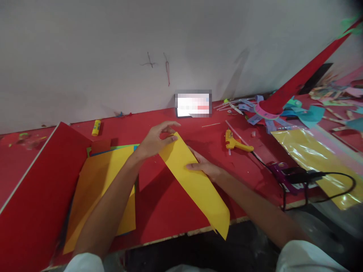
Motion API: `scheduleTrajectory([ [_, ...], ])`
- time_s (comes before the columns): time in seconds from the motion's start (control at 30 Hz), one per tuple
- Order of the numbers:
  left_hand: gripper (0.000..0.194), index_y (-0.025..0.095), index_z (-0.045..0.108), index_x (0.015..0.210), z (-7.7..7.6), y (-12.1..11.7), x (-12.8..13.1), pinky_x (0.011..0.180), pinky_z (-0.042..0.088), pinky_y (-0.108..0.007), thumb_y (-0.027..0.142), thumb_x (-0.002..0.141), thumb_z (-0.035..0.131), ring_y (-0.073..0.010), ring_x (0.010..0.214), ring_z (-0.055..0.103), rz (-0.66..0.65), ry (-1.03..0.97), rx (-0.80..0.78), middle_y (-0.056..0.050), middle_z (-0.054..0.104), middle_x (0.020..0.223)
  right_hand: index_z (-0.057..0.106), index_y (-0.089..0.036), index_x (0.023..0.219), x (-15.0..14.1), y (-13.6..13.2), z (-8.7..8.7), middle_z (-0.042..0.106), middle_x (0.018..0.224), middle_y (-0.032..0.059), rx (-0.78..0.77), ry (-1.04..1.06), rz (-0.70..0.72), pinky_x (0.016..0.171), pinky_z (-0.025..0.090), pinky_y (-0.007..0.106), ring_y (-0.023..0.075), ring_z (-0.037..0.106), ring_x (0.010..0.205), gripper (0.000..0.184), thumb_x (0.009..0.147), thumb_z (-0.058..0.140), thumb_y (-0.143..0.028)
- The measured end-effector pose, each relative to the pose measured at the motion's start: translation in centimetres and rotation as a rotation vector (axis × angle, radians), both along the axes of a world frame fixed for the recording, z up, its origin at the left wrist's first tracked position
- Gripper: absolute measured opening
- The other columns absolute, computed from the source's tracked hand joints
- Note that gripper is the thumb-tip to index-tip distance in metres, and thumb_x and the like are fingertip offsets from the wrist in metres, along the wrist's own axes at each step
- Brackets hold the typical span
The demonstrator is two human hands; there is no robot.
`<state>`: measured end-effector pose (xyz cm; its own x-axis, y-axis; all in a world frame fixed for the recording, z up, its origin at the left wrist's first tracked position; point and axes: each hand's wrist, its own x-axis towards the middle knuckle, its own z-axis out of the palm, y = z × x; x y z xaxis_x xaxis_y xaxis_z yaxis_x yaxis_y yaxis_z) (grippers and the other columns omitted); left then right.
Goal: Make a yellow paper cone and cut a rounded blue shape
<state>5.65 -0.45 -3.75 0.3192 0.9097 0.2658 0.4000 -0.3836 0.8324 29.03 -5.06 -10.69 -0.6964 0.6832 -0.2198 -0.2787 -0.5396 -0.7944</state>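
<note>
A folded yellow paper sheet (195, 181) lies slantwise on the red table (159, 204), its lower end hanging over the front edge. My left hand (155, 139) pinches the sheet's far corner between thumb and fingers. My right hand (202, 166) lies on the sheet's right edge with its fingers pressed down on the paper. An orange sheet (99, 189) on a stack of coloured paper rests under my left forearm.
A large red board (36, 200) leans at the left. A glue stick (96, 127), a phone (193, 105), a yellow glue gun (234, 142) with its black cable (334, 177), a yellow foil bag (317, 158) and paper scraps (306, 113) lie about the table. A wall stands behind.
</note>
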Motion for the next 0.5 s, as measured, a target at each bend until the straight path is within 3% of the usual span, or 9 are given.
scheduleTrajectory([
  [0.07,0.038,0.026,0.07,0.127,-0.4,0.2,0.1,0.105,0.054,-0.038,0.037,0.091,0.077,-0.02,0.109,0.07,0.057,-0.006,0.055,-0.006,0.075,0.114,0.033,-0.036,0.166,0.0,0.1,0.0,0.075,0.135,0.0071,-0.018,0.002,-0.016,0.08,0.064,0.033,0.0218,0.078,0.093,0.118,0.067,0.097,-0.032],
  [0.2,0.024,0.023,0.071,0.102,-0.4,0.4,-0.1,0.099,0.054,-0.037,0.046,0.099,0.068,-0.0198,0.105,0.068,0.129,-0.011,0.112,-0.008,0.073,0.115,0.036,-0.035,0.163,0.1,0.0,0.2,0.076,0.133,0.0065,-0.033,0.031,-0.044,0.08,0.065,0.033,0.0222,0.078,0.094,0.115,0.066,0.097,-0.03],
  [0.4,0.031,0.022,0.072,0.09,0.6,0.2,-1.1,0.101,0.054,-0.04,0.052,0.097,0.069,-0.0239,0.119,0.068,-0.006,-0.032,-0.151,-0.011,0.071,0.133,0.04,-0.034,0.16,0.2,-0.1,0.6,0.076,0.132,0.0063,-0.029,0.068,-0.032,0.078,0.065,0.032,0.0211,0.078,0.091,0.11,0.066,0.096,-0.031],
  [0.5,0.031,0.02,0.07,0.085,0.8,0.0,-0.9,0.1,0.054,-0.042,0.05,0.095,0.07,-0.0245,0.116,0.069,-0.011,-0.052,-0.193,-0.012,0.072,0.134,0.04,-0.036,0.16,0.2,-0.1,0.7,0.076,0.13,0.0055,-0.004,0.039,-0.019,0.077,0.065,0.032,0.0206,0.077,0.09,0.109,0.068,0.097,-0.032],
])
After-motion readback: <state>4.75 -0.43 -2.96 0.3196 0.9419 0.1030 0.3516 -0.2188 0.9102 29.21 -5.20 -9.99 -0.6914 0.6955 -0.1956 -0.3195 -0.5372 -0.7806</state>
